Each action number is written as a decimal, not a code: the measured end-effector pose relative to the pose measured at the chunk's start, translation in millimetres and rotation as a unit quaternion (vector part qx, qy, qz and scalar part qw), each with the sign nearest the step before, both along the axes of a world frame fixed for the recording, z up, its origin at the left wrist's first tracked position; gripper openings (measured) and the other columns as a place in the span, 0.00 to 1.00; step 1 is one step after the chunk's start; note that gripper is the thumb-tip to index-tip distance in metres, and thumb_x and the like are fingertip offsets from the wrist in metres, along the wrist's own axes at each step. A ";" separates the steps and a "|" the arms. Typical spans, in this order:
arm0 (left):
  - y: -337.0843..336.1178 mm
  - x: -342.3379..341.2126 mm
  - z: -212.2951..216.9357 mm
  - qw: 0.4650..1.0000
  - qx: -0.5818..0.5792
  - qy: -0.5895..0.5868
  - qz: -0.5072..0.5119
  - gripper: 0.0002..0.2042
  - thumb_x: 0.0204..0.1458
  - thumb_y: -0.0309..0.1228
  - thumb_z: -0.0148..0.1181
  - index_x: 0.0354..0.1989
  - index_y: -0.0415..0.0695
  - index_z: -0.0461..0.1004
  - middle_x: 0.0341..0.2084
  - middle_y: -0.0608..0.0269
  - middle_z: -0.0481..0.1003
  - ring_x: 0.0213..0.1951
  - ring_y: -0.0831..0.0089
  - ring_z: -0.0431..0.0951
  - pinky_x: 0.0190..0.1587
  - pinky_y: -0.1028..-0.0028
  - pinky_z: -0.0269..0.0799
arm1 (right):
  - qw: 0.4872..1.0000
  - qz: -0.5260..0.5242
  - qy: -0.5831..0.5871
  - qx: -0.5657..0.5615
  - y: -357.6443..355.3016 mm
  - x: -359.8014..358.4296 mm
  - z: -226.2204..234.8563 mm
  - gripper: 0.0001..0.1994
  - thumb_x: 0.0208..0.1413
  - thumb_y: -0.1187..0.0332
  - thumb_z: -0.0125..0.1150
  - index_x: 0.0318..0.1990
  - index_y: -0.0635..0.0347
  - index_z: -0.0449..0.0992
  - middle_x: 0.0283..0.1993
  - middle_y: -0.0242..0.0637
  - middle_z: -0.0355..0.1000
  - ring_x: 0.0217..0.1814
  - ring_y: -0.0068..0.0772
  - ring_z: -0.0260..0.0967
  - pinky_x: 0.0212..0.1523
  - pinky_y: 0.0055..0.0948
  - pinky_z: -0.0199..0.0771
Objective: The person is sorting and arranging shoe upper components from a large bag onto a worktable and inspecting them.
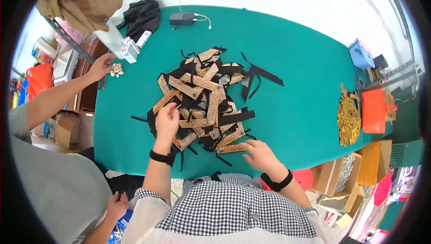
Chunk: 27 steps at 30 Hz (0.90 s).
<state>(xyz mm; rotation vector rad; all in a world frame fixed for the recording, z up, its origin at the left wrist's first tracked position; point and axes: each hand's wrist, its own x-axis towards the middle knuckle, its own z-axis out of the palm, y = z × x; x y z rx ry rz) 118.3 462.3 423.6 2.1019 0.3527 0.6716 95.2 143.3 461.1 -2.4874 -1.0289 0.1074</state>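
A heap of black fabric pieces (213,102) with gold, shiny, angled bands and thin black ties lies in front of me. My left hand (167,122) is over the heap's left side, its fingers drawn together at a gold band; what they pinch, if anything, is too small to make out. At the heap's near right edge, my right hand (261,155) has its fingers stretched out and apart, the tips by the end of a gold-banded strip (231,149). One black V-shaped piece (265,75) with a loose tie lies at the heap's far right.
A green-covered table (296,123) carries everything. Gold pieces (349,116) are piled near an orange-red box (373,111) at right. At left, another person's hand (101,67) is beside small pale pieces (117,70) and a white box (130,50). A black adapter (182,19) lies at the back.
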 end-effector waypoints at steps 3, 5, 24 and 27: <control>-55.9 -10.3 9.5 0.988 0.102 -0.010 -0.113 0.10 0.40 0.27 0.56 0.34 0.40 0.72 0.31 0.56 0.71 0.36 0.59 0.71 0.42 0.66 0.66 | 0.996 -0.074 0.056 -0.004 -44.1 -24.6 -22.8 0.18 0.44 0.68 0.56 0.46 0.57 0.68 0.43 0.43 0.67 0.44 0.44 0.65 0.44 0.36 0.65; -96.5 -23.8 14.3 0.968 0.153 -0.009 -0.197 0.12 0.39 0.27 0.57 0.35 0.42 0.72 0.35 0.56 0.70 0.41 0.57 0.67 0.46 0.64 0.62 | 0.990 -0.112 0.082 0.007 -67.5 -45.8 -39.3 0.18 0.44 0.67 0.56 0.45 0.58 0.69 0.41 0.44 0.68 0.44 0.45 0.65 0.44 0.36 0.66; -113.6 52.8 -37.5 0.766 0.539 0.114 -0.331 0.25 0.41 0.20 0.45 0.49 0.58 0.66 0.48 0.61 0.66 0.51 0.58 0.63 0.53 0.64 0.59 | 0.822 -0.486 0.287 0.078 -185.1 -265.6 -189.9 0.13 0.44 0.62 0.51 0.32 0.61 0.72 0.32 0.50 0.70 0.37 0.51 0.67 0.38 0.42 0.67; -53.4 135.3 -57.2 0.748 0.515 0.213 -0.359 0.26 0.43 0.20 0.43 0.54 0.57 0.61 0.50 0.57 0.63 0.50 0.54 0.63 0.50 0.62 0.61 | 0.746 -0.592 0.286 0.111 -148.9 -259.8 -199.3 0.13 0.44 0.59 0.48 0.29 0.60 0.72 0.31 0.50 0.70 0.36 0.52 0.67 0.37 0.44 0.66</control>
